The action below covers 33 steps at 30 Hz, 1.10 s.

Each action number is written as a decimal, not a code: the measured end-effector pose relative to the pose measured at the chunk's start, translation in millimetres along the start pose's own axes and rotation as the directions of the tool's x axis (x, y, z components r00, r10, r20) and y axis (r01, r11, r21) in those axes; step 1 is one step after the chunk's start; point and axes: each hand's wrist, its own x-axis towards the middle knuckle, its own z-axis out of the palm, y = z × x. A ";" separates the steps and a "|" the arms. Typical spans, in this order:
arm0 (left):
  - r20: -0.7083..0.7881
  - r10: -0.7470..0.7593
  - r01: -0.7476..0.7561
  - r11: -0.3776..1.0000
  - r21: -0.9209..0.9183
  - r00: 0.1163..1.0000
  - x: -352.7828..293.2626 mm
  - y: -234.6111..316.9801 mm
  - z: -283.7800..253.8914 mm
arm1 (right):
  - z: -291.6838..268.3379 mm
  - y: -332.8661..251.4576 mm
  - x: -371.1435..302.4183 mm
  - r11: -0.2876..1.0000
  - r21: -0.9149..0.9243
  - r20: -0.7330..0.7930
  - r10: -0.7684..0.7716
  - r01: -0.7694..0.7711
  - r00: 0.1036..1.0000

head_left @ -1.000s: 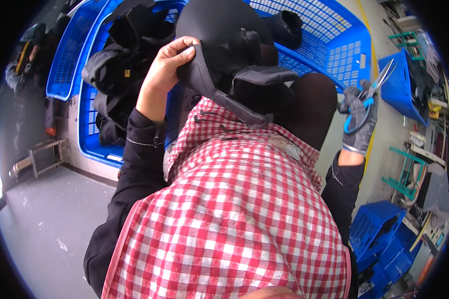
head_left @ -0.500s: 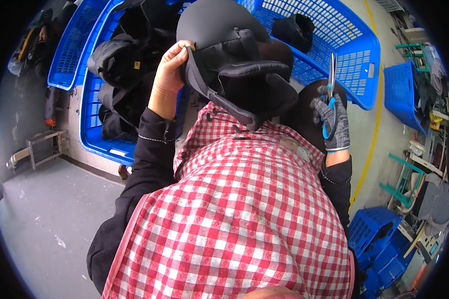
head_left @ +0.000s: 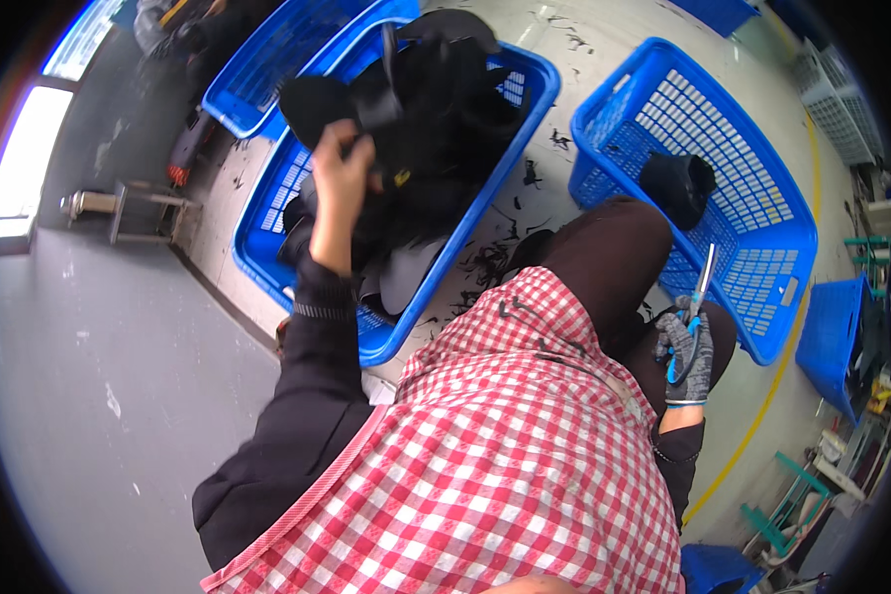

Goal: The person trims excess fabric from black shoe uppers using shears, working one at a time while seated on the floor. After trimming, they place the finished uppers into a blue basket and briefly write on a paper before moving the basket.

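My bare left hand (head_left: 339,188) is over the large blue basket (head_left: 470,243) at the left, among dark soft pieces. Its fingers are bent, smeared by motion and partly hidden, so whether they grip anything does not show. Several black padded fabric pieces (head_left: 436,119) are heaped in that basket, one with a small yellow tag. In a grey knitted glove, my right hand (head_left: 687,356) rests by my right knee, closed round scissors (head_left: 704,272) with blue and black handles. The blades point up and away from me.
A second blue basket (head_left: 752,228) stands at the right, tilted in view, with one black rolled piece (head_left: 679,188) inside. Black scraps (head_left: 490,262) litter the floor between the baskets. Another blue basket (head_left: 243,89) lies behind on the left; a low metal stand (head_left: 134,210) is farther left.
The black padded piece that my left hand held up before me is gone from my lap; that hand is now over the left basket. My right hand still holds the scissors. The view has shifted.
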 end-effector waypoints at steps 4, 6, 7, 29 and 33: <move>-0.006 -0.387 0.386 0.919 0.085 0.922 -109.2 -53.6 21.7 | 0.9 -6.8 -0.9 0.997 0.015 -0.105 0.080 -0.079 0.991; -0.057 -0.286 0.289 0.957 0.040 0.956 -106.1 -58.9 27.4 | -5.3 -12.4 2.8 0.989 0.109 -0.027 0.101 -0.098 0.995; 0.011 -0.219 0.219 0.976 0.016 0.976 -96.5 -54.0 28.5 | -9.8 -14.6 6.5 0.992 0.082 -0.007 0.093 -0.092 0.996; -0.111 -0.735 0.738 0.640 0.214 0.669 -33.8 -96.9 -101.8 | -44.0 -30.7 50.8 0.903 0.422 -0.007 0.088 -0.077 0.996; -0.059 -0.575 0.289 0.317 0.903 0.816 59.4 -27.1 -40.1 | -48.6 -30.2 45.0 0.814 0.581 -0.022 0.027 -0.009 0.999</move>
